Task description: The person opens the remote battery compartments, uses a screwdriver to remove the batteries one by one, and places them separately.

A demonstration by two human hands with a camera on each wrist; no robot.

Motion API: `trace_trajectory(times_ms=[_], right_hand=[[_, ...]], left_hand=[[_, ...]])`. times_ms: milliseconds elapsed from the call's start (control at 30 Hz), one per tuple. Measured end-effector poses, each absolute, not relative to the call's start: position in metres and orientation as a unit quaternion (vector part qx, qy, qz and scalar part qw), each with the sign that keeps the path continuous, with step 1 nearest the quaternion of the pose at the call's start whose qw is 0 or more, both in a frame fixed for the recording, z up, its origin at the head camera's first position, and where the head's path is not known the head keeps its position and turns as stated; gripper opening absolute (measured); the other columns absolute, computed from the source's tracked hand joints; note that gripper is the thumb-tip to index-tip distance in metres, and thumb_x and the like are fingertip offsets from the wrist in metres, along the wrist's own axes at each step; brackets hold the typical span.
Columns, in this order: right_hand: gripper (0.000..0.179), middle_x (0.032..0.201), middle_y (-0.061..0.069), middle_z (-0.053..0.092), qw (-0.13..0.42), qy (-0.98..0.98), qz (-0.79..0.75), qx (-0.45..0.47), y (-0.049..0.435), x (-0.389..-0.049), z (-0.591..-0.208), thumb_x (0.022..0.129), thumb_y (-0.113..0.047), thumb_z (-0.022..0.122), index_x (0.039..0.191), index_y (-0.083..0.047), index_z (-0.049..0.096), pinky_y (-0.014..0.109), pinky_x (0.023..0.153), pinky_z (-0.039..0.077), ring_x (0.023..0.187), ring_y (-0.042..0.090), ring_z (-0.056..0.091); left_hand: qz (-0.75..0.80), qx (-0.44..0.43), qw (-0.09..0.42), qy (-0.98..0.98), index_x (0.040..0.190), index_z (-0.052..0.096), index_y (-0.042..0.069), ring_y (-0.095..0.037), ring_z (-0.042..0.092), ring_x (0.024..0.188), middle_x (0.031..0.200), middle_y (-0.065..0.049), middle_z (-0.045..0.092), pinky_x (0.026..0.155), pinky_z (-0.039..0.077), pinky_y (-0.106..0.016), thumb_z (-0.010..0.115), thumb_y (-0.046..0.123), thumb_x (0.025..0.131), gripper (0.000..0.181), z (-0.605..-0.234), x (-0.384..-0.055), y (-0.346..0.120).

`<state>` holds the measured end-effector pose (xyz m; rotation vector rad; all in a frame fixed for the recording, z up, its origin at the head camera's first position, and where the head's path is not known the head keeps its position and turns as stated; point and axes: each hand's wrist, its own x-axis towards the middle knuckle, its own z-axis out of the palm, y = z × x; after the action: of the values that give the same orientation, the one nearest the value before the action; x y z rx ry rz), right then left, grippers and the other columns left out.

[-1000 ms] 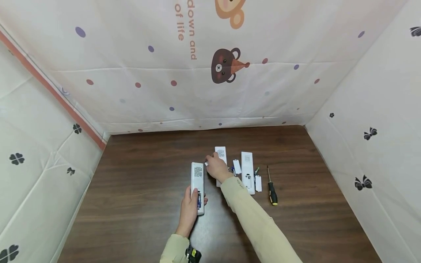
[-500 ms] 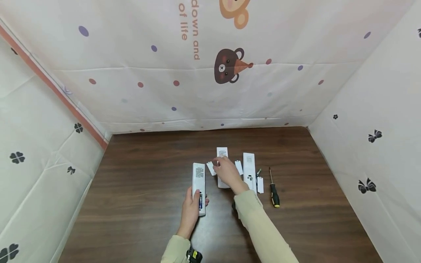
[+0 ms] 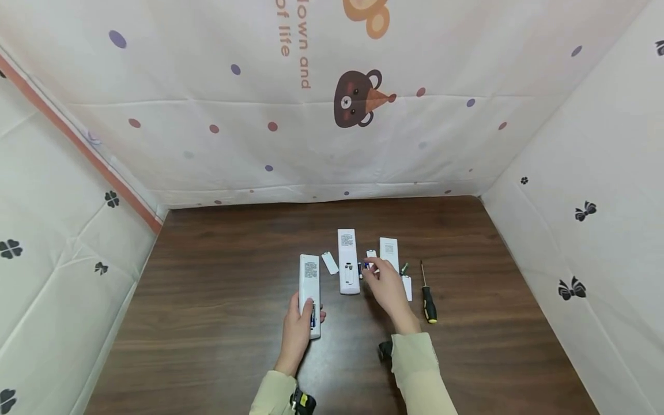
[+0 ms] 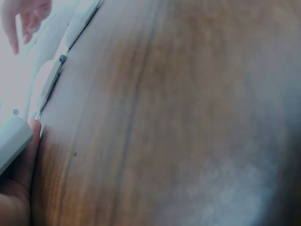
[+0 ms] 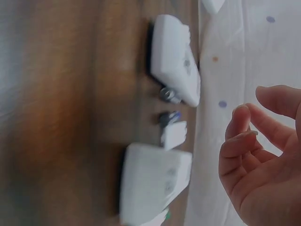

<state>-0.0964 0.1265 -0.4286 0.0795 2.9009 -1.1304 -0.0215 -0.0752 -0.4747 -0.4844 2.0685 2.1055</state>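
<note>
My left hand (image 3: 295, 334) grips a white remote control (image 3: 309, 276) back side up, thumb by its uncovered battery compartment with batteries inside. In the left wrist view only the end of this remote (image 4: 13, 139) shows. My right hand (image 3: 388, 288) hovers over the small batteries (image 5: 169, 95) lying between two other white remotes. Its fingers (image 5: 235, 148) are loosely bent, the thumb stands apart, and nothing is between them. The middle remote (image 3: 348, 259) lies with its compartment bare. The right remote (image 3: 389, 249) is partly hidden behind my right hand.
A loose white battery cover (image 3: 329, 263) lies left of the middle remote. Another cover (image 3: 407, 288) lies right of the right remote, near a green battery (image 3: 404, 268). Farther right is a screwdriver (image 3: 429, 302) with a black and yellow handle. A printed cloth (image 3: 311, 150) rises behind the table.
My right hand has laid the battery cover on the table left of the middle remote, let go, and moved right to the batteries. The left hand keeps holding its remote.
</note>
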Motion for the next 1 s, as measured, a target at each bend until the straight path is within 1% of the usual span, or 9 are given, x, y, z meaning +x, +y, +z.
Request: trace_trajectory(times_ms=[100, 333, 433, 500, 667, 767, 900, 1000], right_hand=[[0.027, 0.081, -0.003, 0.051, 0.011, 0.932, -0.361, 0.041, 0.132, -0.087, -0.43, 0.086, -0.021, 0.059, 0.111, -0.012, 0.06, 0.029, 0.057, 0.039, 0.069, 0.012, 0.049], [0.028, 0.083, -0.004, 0.053, 0.009, 0.932, -0.361, 0.039, 0.137, -0.08, -0.432, 0.085, -0.022, 0.059, 0.112, -0.012, 0.06, 0.03, 0.062, 0.041, 0.073, 0.012, 0.052], [0.028, 0.083, -0.003, 0.054, 0.002, 0.93, -0.366, 0.046, 0.143, -0.079, -0.432, 0.085, -0.021, 0.06, 0.111, -0.011, 0.06, 0.03, 0.061, 0.042, 0.073, 0.013, 0.053], [0.028, 0.083, -0.002, 0.055, -0.003, 0.929, -0.366, 0.059, 0.149, -0.078, -0.431, 0.085, -0.02, 0.059, 0.112, -0.012, 0.059, 0.03, 0.06, 0.043, 0.073, 0.013, 0.053], [0.031, 0.085, 0.001, 0.055, -0.002, 0.928, -0.362, 0.094, 0.166, -0.078, -0.431, 0.087, -0.021, 0.057, 0.117, -0.013, 0.055, 0.028, 0.059, 0.04, 0.074, 0.015, 0.052], [0.034, 0.086, 0.002, 0.056, -0.004, 0.925, -0.364, 0.108, 0.174, -0.078, -0.43, 0.087, -0.021, 0.056, 0.119, -0.011, 0.053, 0.029, 0.059, 0.039, 0.074, 0.016, 0.051], [0.033, 0.087, 0.005, 0.055, -0.016, 0.923, -0.363, 0.131, 0.186, -0.077, -0.427, 0.088, -0.019, 0.055, 0.119, -0.009, 0.053, 0.031, 0.06, 0.037, 0.074, 0.019, 0.049], [0.032, 0.091, 0.007, 0.053, -0.027, 0.922, -0.354, 0.155, 0.195, -0.074, -0.427, 0.088, -0.019, 0.055, 0.118, -0.009, 0.054, 0.033, 0.063, 0.035, 0.078, 0.021, 0.047]], left_hand=[[0.703, -0.167, 0.075, 0.687, 0.13, 0.034, 0.009, -0.03, 0.064, 0.074, 0.092, -0.022, 0.059, 0.059, 0.052, -0.035, 0.045, 0.023, 0.095, 0.04, -0.468, -0.022, -0.075], [0.682, -0.173, 0.064, 0.708, 0.13, 0.035, 0.016, -0.019, 0.064, 0.07, 0.09, -0.012, 0.06, 0.059, 0.051, -0.03, 0.05, 0.031, 0.091, 0.045, -0.49, -0.025, -0.075], [0.679, -0.175, 0.065, 0.71, 0.131, 0.034, 0.017, -0.019, 0.064, 0.07, 0.089, -0.012, 0.06, 0.06, 0.051, -0.031, 0.05, 0.032, 0.091, 0.045, -0.494, -0.025, -0.073], [0.68, -0.172, 0.065, 0.71, 0.131, 0.034, 0.015, -0.019, 0.064, 0.071, 0.09, -0.013, 0.06, 0.061, 0.051, -0.031, 0.05, 0.032, 0.091, 0.046, -0.494, -0.024, -0.072], [0.679, -0.17, 0.055, 0.712, 0.132, 0.033, 0.012, -0.02, 0.064, 0.071, 0.09, -0.014, 0.06, 0.06, 0.051, -0.031, 0.049, 0.029, 0.092, 0.046, -0.493, -0.022, -0.073], [0.677, -0.174, 0.055, 0.713, 0.131, 0.034, 0.013, -0.02, 0.064, 0.07, 0.09, -0.014, 0.061, 0.06, 0.051, -0.032, 0.049, 0.027, 0.092, 0.044, -0.492, -0.023, -0.073], [0.679, -0.176, 0.069, 0.71, 0.132, 0.033, 0.014, -0.02, 0.064, 0.072, 0.092, -0.014, 0.06, 0.061, 0.051, -0.031, 0.049, 0.027, 0.092, 0.044, -0.492, -0.023, -0.073], [0.685, -0.175, 0.076, 0.703, 0.132, 0.032, 0.013, -0.022, 0.064, 0.073, 0.093, -0.015, 0.06, 0.061, 0.051, -0.032, 0.048, 0.024, 0.093, 0.044, -0.489, -0.023, -0.073]])
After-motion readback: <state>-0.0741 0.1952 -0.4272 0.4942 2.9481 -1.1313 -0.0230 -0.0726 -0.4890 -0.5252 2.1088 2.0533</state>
